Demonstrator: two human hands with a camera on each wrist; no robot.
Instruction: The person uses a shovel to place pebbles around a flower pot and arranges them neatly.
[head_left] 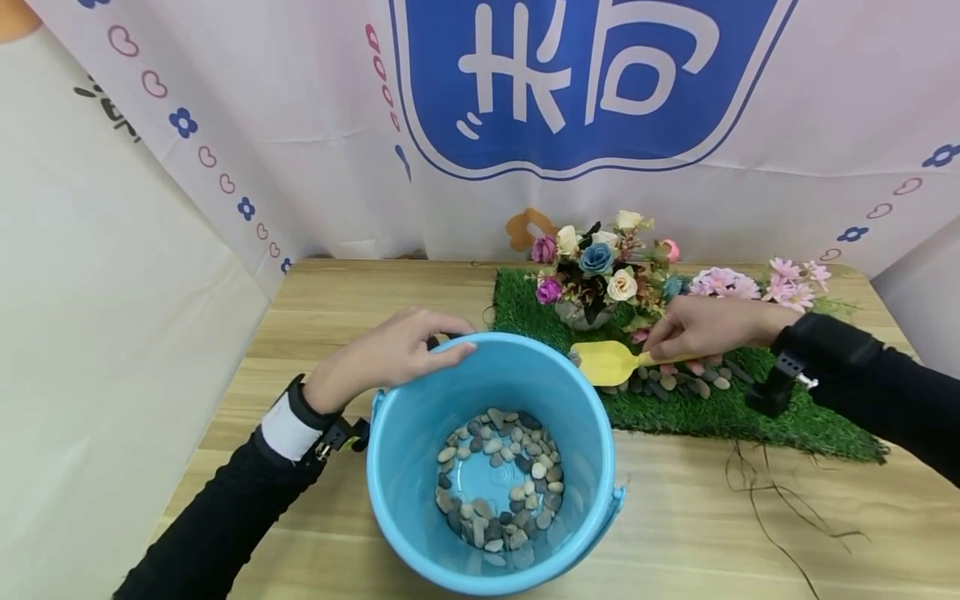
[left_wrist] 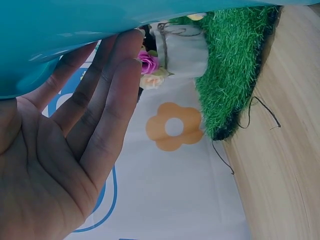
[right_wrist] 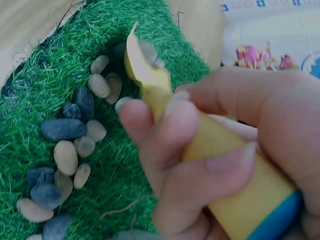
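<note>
A light blue bucket (head_left: 491, 346) stands tilted on the table, a ring of grey, white and brown pebbles (head_left: 551, 475) on its bottom. My left hand (head_left: 393, 354) holds its far left rim, thumb over the edge and fingers (left_wrist: 107, 115) along the outside. In my right hand (head_left: 693, 329) I grip the handle (right_wrist: 220, 160) of a small yellow shovel (head_left: 603, 363), above the green grass mat (right_wrist: 30, 107). A few grey stones (right_wrist: 149, 52) show at its blade. Beneath and beside it, a row of pebbles (head_left: 678, 382) lies on the mat.
A pot of artificial flowers (head_left: 600, 271) stands on the mat's back, and pink flowers (head_left: 787, 287) lie farther right. Loose dark strands (head_left: 780, 500) lie on the wooden table (head_left: 360, 292). A printed curtain (head_left: 315, 100) hangs behind.
</note>
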